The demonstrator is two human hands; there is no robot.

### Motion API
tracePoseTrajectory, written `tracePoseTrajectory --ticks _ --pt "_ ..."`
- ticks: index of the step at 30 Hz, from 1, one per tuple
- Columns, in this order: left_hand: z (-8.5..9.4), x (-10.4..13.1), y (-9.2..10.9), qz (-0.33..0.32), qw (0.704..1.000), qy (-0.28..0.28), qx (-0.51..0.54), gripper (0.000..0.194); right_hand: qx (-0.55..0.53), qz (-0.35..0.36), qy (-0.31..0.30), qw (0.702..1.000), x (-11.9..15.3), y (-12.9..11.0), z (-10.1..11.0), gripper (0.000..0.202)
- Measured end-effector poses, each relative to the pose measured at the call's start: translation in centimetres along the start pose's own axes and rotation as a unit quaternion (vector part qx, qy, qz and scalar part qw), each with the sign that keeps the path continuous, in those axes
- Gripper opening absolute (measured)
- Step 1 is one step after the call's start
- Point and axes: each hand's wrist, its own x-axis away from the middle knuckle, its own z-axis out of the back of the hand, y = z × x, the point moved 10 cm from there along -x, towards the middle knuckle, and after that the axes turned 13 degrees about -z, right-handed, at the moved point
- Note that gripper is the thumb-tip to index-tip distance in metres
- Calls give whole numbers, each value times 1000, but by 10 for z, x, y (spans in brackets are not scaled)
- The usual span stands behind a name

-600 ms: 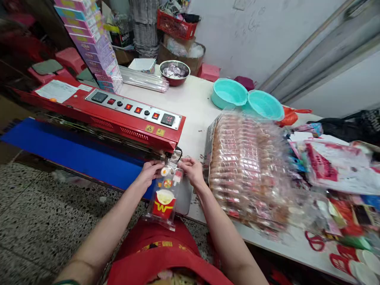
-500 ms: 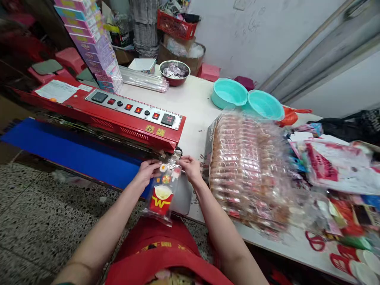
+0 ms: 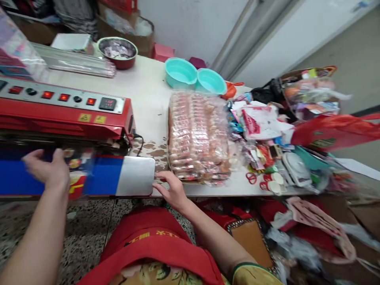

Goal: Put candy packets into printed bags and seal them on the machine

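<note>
One packet [image 3: 77,174], clear, blurred, with red and yellow shapes inside, on the blue belt [image 3: 105,174] in front of the red sealer [image 3: 59,113]. Just beside it, partly across its near edge in view, the left hand [image 3: 49,170], with thumb and fingers apart and curved; contact with the packet impossible to tell. At the right edge of the metal plate [image 3: 136,176], the right hand [image 3: 175,192], loosely open, with a gap between thumb and forefinger; contact with the plate also unclear. Next to the plate, a black cable [image 3: 141,142] from the sealer's end, and brown stains on the white table [image 3: 148,83].

Right of the stains, many wrapped packs [image 3: 197,138] in close rows. Behind them, two turquoise basins [image 3: 179,73], side by side. Farther left, a bowl [image 3: 123,63] of small sachets, near clear sleeves [image 3: 77,63] and a white box [image 3: 73,41]. Toward the table's right, red scissors [image 3: 251,178] near two cups [image 3: 271,183], then a large red bag [image 3: 335,132]. On the sealer's panel, lit red switches and a display.
</note>
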Motion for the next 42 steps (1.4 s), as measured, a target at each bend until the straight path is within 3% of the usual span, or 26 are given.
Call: tracePoseTrajectory --ticks 2,3,4,5,7,9,11,13,16,18,21,24,26,29,33,35,38,40,42 --pt "-2 35 45 -122 992 10 -31 45 102 71 84 989 36 -2 60 30" --pt "-14 66 78 -214 976 -23 -22 44 154 86 126 976 47 2 88 33" --pt "-38 108 114 -314 943 -109 17 37 207 90 150 963 51 8 110 34" --pt "-62 158 149 -408 888 -204 56 37 260 90 152 949 50 16 125 33" --pt "-97 253 199 -543 771 -325 65 38 358 95 97 924 35 33 133 24" --pt "-115 298 223 -594 726 -346 33 22 423 119 17 898 19 42 128 14" --pt "-119 298 236 -599 727 -335 12 10 444 144 -40 883 6 39 126 12" --pt "-111 274 248 -583 739 -336 23 3 419 164 -75 890 -6 20 132 13" --pt "-92 229 270 -521 751 -388 117 18 284 190 -124 931 -23 -32 147 16" --pt "-85 204 281 -410 761 -447 230 24 157 174 -133 963 -41 -68 155 17" --pt "-85 172 272 -167 778 -453 402 23 -3 103 -96 990 -72 -98 155 18" --pt "-85 152 242 2 780 -394 486 49 -116 18 -61 991 -99 -94 131 24" --pt "-85 154 220 57 762 -406 501 62 -195 -49 -47 978 -112 -74 107 28" --pt "-84 178 180 132 728 -479 473 75 -293 -137 -21 946 -119 -36 69 33" --pt "-70 189 118 187 746 -496 402 66 -271 -192 -19 943 -100 -1 20 35" --pt "-62 181 93 187 764 -488 379 61 -206 -153 4 966 -81 5 10 37" --pt "-55 165 62 188 783 -480 348 58 -6 16 -9 1000 -43 -1 -8 39" --pt "-55 156 50 186 791 -475 339 58 178 126 -58 974 -17 6 -32 27" --pt "-59 152 43 192 795 -467 336 60 337 171 -84 922 -5 29 -49 29"
